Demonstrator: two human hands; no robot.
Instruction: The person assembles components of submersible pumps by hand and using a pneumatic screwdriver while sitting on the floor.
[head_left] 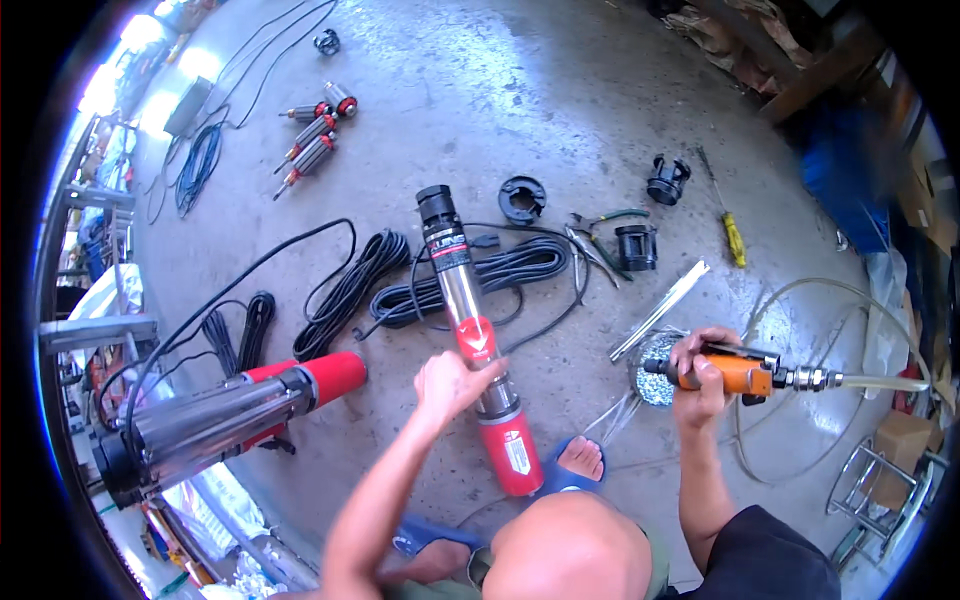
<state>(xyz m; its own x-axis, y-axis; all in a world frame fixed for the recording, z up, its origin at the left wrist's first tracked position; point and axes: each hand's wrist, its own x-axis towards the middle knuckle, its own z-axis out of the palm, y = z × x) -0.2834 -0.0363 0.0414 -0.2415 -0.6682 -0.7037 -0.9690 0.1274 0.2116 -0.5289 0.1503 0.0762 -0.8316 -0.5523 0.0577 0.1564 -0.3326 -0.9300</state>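
Observation:
A long silver-and-red cylinder (462, 290), which looks like a submersible pump, stands slanted in front of me, its black end away and its red end near my feet. My left hand (452, 385) is closed round its middle, thumb across the side. On the right, my right hand (700, 380) grips an orange air screwdriver (735, 374). A pale air hose (880, 382) runs from the screwdriver's metal coupling. The tool's black front end is over a round dish (652, 385) of small shiny metal parts, perhaps screws.
More silver-and-red cylinders (230, 420) lie at left. Coiled black cables (490, 275) spread behind the held one. Several motor armatures (310, 150), black rings (522, 200), pliers (590, 255), metal rods (660, 310) and a yellow-handled screwdriver (735, 240) lie on the concrete floor (430, 110).

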